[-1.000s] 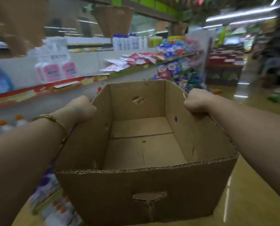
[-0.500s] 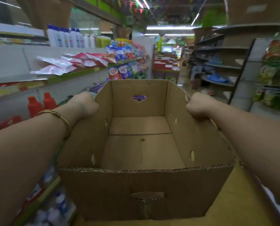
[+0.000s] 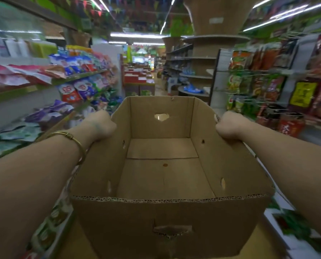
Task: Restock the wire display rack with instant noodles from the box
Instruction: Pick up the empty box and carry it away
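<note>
Both outstretched hands (image 3: pixel 100 126) (image 3: pixel 229 127) apparently clutch the box (image 3: pixel 118 221).

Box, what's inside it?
Nothing that shows: the box has only its bare cardboard floor, with a small brown spot. The near wall hides the strip of floor right behind it.

One open-topped cardboard box (image 3: pixel 118 221), two hands (image 3: pixel 101 126) (image 3: pixel 229 126), one gold wrist bangle (image 3: pixel 75 141).

We reach both forearms straight ahead, roughly level and well apart. Our left hand (image 3: pixel 100 126) curls over the left wall of the cardboard box (image 3: pixel 161 212); our right hand (image 3: pixel 229 126) curls over the right wall. A gold bangle (image 3: pixel 70 137) circles our left wrist.
</note>
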`<action>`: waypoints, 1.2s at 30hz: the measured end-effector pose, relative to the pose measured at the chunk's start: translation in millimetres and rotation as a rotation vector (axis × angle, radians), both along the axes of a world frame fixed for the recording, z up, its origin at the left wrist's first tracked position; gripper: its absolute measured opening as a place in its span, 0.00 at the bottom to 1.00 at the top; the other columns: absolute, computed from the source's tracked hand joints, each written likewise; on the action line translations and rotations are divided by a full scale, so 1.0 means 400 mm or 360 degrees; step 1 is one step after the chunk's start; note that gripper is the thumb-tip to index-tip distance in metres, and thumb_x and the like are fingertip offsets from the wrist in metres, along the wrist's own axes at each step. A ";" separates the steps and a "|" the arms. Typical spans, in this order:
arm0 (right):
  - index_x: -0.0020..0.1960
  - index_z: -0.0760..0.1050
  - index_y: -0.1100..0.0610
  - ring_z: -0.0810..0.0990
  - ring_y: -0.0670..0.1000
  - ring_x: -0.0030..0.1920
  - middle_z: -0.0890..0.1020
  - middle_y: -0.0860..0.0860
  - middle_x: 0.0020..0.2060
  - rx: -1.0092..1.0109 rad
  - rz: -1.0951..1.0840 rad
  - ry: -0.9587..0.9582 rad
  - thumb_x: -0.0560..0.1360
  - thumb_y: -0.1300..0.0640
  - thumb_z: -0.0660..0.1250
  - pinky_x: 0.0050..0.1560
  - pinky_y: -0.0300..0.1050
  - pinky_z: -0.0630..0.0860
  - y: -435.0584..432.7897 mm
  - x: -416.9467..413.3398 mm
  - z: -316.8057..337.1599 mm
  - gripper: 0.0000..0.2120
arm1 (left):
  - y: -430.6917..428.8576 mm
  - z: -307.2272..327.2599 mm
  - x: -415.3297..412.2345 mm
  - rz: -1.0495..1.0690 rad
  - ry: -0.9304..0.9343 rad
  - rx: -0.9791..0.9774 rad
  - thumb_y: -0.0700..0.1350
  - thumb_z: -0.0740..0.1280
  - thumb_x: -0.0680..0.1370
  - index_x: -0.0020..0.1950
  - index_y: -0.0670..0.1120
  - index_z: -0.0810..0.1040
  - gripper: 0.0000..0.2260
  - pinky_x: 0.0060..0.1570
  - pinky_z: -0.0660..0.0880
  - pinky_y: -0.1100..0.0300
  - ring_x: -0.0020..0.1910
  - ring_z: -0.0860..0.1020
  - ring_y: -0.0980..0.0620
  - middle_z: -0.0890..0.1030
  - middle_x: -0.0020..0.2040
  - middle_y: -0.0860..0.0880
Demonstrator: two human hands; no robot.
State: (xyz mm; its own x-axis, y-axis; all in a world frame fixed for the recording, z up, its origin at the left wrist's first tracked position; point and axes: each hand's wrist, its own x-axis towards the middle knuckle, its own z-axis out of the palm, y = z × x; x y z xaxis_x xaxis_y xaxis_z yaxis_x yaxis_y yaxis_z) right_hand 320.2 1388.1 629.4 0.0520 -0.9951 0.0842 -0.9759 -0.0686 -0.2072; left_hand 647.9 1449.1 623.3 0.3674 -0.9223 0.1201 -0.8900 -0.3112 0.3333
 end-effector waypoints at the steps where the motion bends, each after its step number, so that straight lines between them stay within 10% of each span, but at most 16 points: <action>1: 0.50 0.70 0.63 0.75 0.59 0.48 0.74 0.59 0.45 -0.0006 -0.0014 -0.0005 0.81 0.59 0.56 0.45 0.45 0.69 -0.029 -0.023 -0.003 0.08 | -0.036 -0.005 -0.021 -0.0015 0.0009 0.0002 0.39 0.61 0.77 0.35 0.40 0.71 0.11 0.33 0.69 0.57 0.35 0.73 0.45 0.75 0.37 0.42; 12: 0.65 0.70 0.66 0.74 0.58 0.49 0.77 0.62 0.55 0.0010 -0.0089 -0.0148 0.82 0.60 0.57 0.45 0.45 0.70 -0.457 -0.234 -0.023 0.15 | -0.460 -0.005 -0.249 -0.0025 0.0014 0.0042 0.37 0.59 0.79 0.35 0.44 0.65 0.13 0.29 0.61 0.57 0.30 0.63 0.49 0.65 0.33 0.45; 24: 0.38 0.68 0.58 0.72 0.51 0.35 0.73 0.54 0.36 0.0019 -0.0084 -0.0199 0.80 0.59 0.59 0.30 0.42 0.65 -0.836 -0.358 -0.046 0.12 | -0.787 -0.002 -0.389 0.0056 -0.0071 0.0127 0.38 0.59 0.79 0.40 0.40 0.70 0.08 0.29 0.55 0.59 0.31 0.61 0.51 0.67 0.35 0.45; 36: 0.48 0.71 0.61 0.74 0.53 0.38 0.74 0.55 0.39 0.0031 -0.0139 -0.0185 0.81 0.59 0.58 0.32 0.43 0.67 -1.174 -0.334 -0.071 0.06 | -1.198 -0.041 -0.334 -0.0104 0.0021 0.0104 0.38 0.60 0.79 0.35 0.41 0.70 0.12 0.29 0.64 0.57 0.32 0.69 0.46 0.72 0.35 0.42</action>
